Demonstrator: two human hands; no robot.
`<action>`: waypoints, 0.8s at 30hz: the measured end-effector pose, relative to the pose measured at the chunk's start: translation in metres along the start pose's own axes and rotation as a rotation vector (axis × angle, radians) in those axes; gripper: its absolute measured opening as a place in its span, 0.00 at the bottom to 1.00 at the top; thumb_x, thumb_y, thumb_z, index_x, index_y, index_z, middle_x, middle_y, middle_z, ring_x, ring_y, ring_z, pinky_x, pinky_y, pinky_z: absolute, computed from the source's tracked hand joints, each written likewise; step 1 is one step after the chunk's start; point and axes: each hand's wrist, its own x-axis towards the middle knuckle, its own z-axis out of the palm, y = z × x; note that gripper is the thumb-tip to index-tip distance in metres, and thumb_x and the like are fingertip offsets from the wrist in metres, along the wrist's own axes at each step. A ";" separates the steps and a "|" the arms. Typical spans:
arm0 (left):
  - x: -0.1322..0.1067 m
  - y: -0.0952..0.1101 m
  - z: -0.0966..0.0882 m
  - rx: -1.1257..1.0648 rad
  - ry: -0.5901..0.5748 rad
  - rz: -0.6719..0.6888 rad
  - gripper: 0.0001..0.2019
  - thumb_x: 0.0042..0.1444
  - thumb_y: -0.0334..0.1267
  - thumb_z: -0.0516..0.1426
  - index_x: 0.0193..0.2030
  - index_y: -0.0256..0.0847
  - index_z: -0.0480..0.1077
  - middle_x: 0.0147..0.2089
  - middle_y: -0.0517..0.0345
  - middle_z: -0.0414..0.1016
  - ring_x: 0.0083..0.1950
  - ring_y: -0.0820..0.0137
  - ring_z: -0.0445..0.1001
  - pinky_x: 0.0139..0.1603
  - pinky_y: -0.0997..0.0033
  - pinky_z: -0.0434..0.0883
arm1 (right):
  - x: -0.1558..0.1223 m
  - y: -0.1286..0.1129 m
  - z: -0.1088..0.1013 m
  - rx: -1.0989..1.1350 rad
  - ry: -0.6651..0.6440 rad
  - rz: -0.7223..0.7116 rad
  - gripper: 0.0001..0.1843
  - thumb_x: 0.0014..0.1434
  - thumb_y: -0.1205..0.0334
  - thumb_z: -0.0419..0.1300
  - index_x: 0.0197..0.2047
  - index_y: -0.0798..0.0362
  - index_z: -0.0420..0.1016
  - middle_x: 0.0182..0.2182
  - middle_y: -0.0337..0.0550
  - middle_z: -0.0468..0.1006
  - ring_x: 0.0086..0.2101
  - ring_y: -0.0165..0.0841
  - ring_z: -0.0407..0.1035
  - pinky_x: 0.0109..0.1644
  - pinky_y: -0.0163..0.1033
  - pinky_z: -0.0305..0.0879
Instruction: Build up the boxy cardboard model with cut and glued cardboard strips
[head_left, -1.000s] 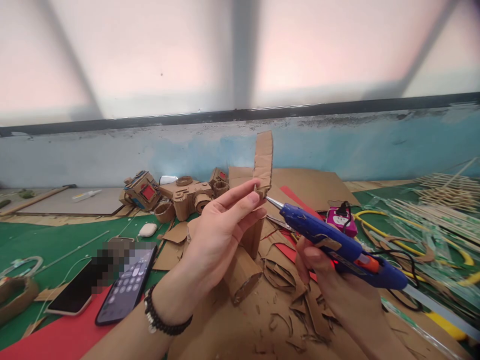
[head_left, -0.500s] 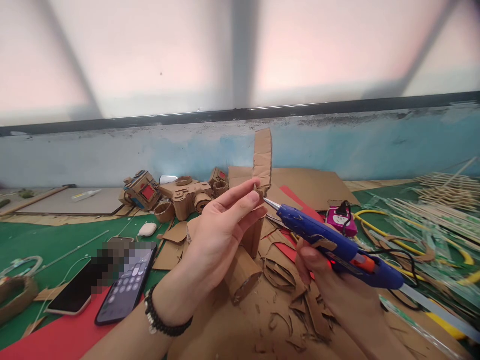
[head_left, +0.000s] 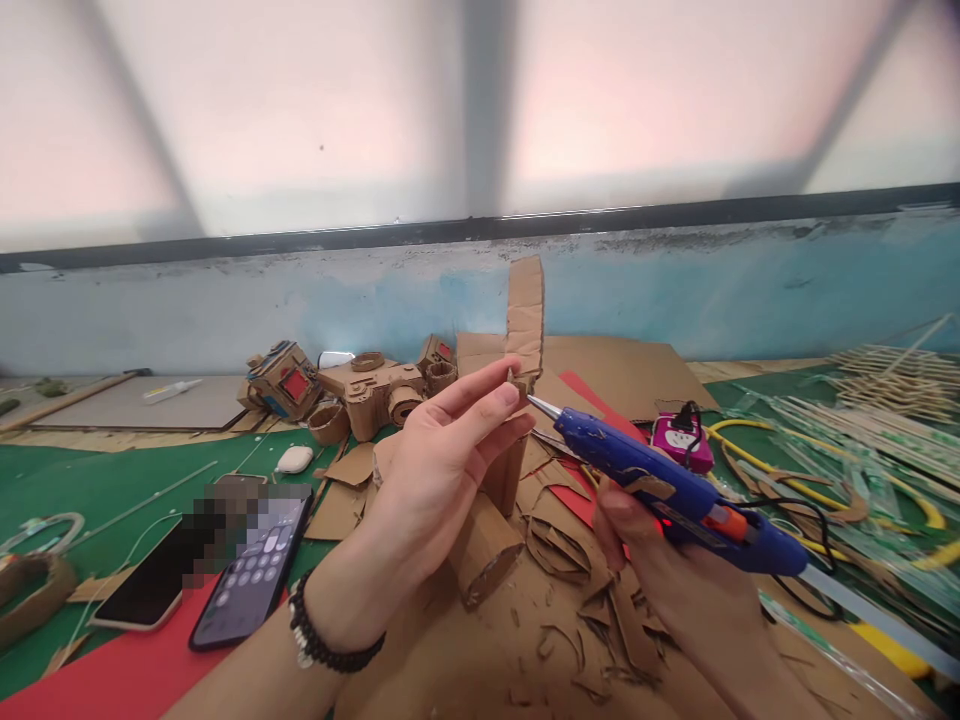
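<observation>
Between thumb and fingers, my left hand (head_left: 442, 470) pinches the lower end of an upright cardboard strip (head_left: 526, 315). Wrapped round a blue hot glue gun (head_left: 645, 475) is my right hand (head_left: 667, 570); a glue stick (head_left: 877, 615) sticks out of its rear. The gun's metal nozzle points left at the strip's lower end, very close to it; whether they touch I cannot tell. Below my left hand lies a folded cardboard piece (head_left: 484, 550), partly hidden by the hand.
Cardboard scraps (head_left: 619, 625) litter the cardboard sheet in front. A cardboard camera (head_left: 379, 390) stands behind my left hand. Two phones lie left, one a dark phone (head_left: 251, 580), near an earbud case (head_left: 295, 459). To the right are a purple box (head_left: 682, 440), a yellow cable (head_left: 739, 455) and wooden sticks (head_left: 892, 375).
</observation>
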 end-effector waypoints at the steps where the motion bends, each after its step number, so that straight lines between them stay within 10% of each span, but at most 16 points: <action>1: 0.000 0.000 0.000 0.000 -0.001 0.000 0.14 0.55 0.35 0.78 0.49 0.40 0.90 0.41 0.58 0.87 0.44 0.74 0.82 0.54 0.74 0.81 | -0.001 0.004 0.000 -0.012 0.005 0.004 0.33 0.77 0.43 0.59 0.19 0.45 0.64 0.15 0.34 0.66 0.18 0.32 0.66 0.26 0.37 0.71; 24: 0.001 -0.003 -0.002 0.104 0.010 0.062 0.15 0.53 0.39 0.79 0.48 0.45 0.90 0.47 0.56 0.89 0.45 0.72 0.82 0.56 0.69 0.81 | 0.003 -0.022 0.013 0.339 0.148 0.249 0.18 0.62 0.44 0.72 0.33 0.44 0.71 0.18 0.33 0.70 0.17 0.34 0.68 0.19 0.39 0.67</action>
